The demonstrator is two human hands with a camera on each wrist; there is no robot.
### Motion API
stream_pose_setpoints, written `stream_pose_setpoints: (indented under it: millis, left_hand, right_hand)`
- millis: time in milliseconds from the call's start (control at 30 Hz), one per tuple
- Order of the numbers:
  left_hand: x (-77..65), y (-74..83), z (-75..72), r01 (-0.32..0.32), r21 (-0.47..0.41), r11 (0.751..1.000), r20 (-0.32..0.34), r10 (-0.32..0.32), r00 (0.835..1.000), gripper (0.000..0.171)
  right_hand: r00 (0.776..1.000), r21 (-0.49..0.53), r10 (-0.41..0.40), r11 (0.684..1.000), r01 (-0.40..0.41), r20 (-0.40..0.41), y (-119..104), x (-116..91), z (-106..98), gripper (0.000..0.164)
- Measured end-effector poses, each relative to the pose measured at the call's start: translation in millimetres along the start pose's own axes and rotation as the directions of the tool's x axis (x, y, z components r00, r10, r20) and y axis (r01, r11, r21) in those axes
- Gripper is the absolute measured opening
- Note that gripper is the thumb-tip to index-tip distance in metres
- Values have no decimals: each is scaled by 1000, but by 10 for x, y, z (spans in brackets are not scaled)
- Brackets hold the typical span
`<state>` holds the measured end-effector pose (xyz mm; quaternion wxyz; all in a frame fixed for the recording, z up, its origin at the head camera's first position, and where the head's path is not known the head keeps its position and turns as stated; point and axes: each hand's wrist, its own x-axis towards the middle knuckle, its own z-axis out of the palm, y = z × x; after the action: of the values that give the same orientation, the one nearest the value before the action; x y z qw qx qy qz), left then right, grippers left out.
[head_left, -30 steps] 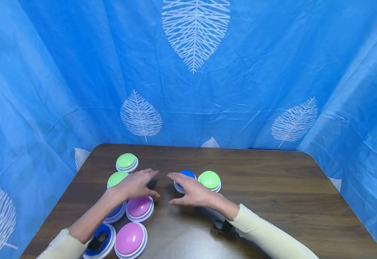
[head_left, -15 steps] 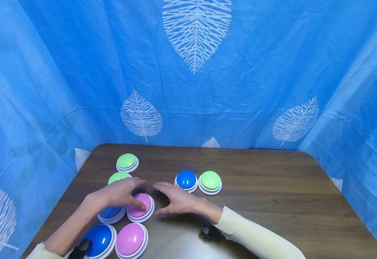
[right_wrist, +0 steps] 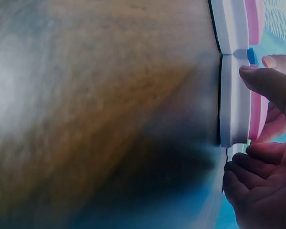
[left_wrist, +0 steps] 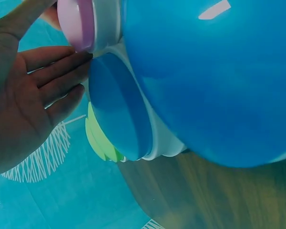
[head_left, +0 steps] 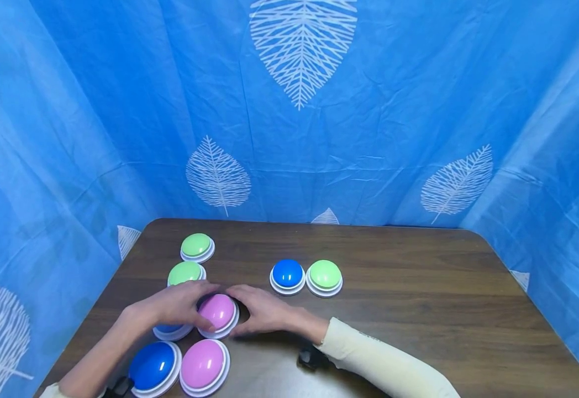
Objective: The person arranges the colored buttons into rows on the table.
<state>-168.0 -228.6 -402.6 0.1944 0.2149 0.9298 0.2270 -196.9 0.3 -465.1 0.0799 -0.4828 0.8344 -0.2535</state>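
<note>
Brown tabletop (head_left: 419,293) bears the farther pink button (head_left: 218,310) between both hands (head_left: 182,304) (head_left: 263,312).

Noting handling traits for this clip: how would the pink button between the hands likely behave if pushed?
The pink button has a glossy dome, possibly slippery to grip. Its wide white base lies flat on the table, so it will probably slide, not tip. The smooth, undented shape suggests stiffness.

Left grip (head_left: 177,304) and right grip (head_left: 263,311) face inward.
</note>
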Motion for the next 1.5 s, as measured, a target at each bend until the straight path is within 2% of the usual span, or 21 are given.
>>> stream_pose_setpoints:
  millis: [100, 267, 400, 600, 1033, 1500]
  left_hand:
    - [-3, 0, 4, -6, 7, 1000, 0, 6, 1000, 79]
    - [-11, -11, 24, -21, 44, 999, 0, 21, 1000, 81]
    - [-7, -34, 51, -39, 66, 997, 9, 38, 999, 80]
    - [1, -50, 67, -39, 44, 998, 12, 39, 999, 77]
    - [14, -79, 62, -21, 7, 1000, 12, 21, 1000, 75]
    - [-16, -58, 66, -9, -9, 1000, -19, 9, 1000, 74]
  right_hand:
    - [1000, 15, -6, 1000, 6, -7, -9, 19, 31, 79]
    - [1000, 46, 30, 999, -29, -10, -44, 48, 61, 77]
    - [999, 37, 34, 999, -33, -32, -61, 59, 81, 77]
    - [998, 55, 21, 998, -18, -63, -67, 73, 101, 78]
    - [997, 99, 46, 994, -40, -58, -72, 102, 98, 74]
    - [996, 112, 64, 992, -56, -70, -83, 110, 106, 74]
